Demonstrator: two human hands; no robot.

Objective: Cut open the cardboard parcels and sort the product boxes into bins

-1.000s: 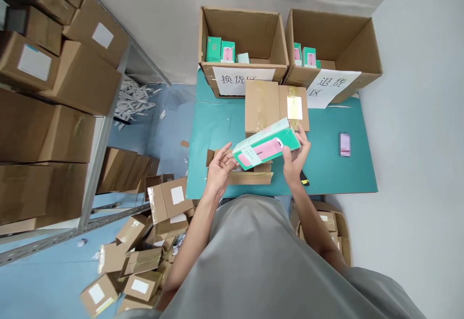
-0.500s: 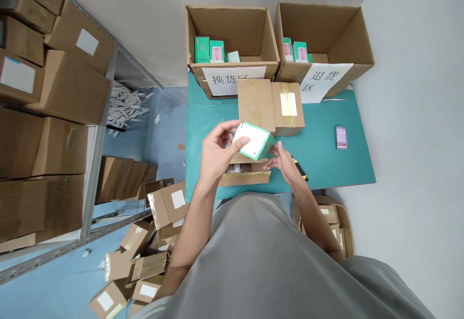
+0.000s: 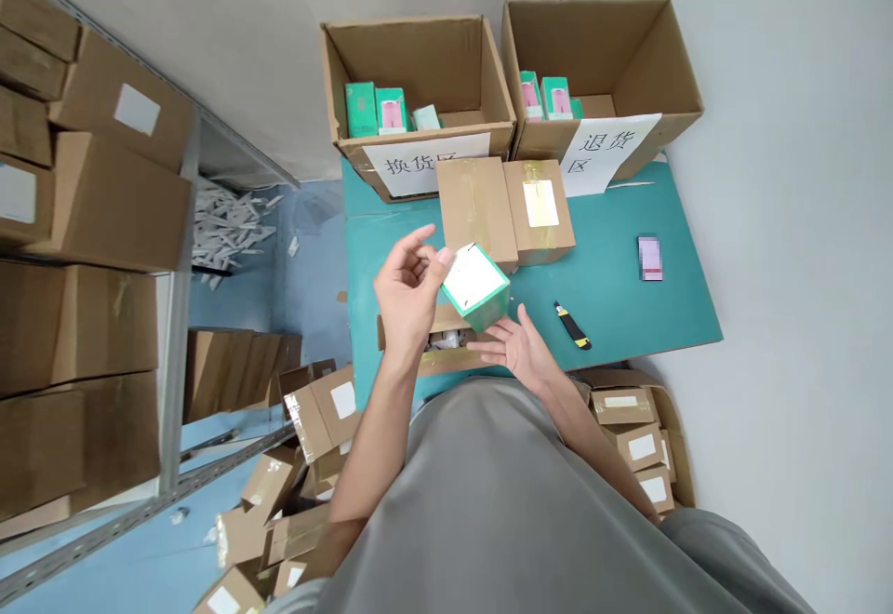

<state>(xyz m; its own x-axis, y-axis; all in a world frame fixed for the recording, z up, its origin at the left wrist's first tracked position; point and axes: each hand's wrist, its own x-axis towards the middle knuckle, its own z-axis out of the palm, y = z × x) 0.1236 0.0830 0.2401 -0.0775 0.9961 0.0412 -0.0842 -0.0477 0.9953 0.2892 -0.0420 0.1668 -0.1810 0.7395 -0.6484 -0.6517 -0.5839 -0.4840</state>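
Observation:
My left hand [image 3: 406,286] holds a green and white product box [image 3: 475,286] by its end, raised over a small opened cardboard carton [image 3: 446,346] at the near edge of the teal table [image 3: 614,293]. Just below the box, my right hand [image 3: 520,349] lies palm up with the fingers spread and nothing in it. A black and yellow utility knife [image 3: 573,326] rests on the table to the right of that hand.
Two sealed brown cartons [image 3: 506,209] stand mid-table. Behind them are two large open boxes [image 3: 419,84] [image 3: 600,65] with paper signs, each holding green product boxes. A phone [image 3: 649,257] lies at the right. Shelving with cartons [image 3: 90,223] is left; small parcels [image 3: 293,502] litter the floor.
The green box went from both hands, lying lengthwise, to my left hand alone, end toward me. My right hand let go and dropped below it, palm up. The view shifted right.

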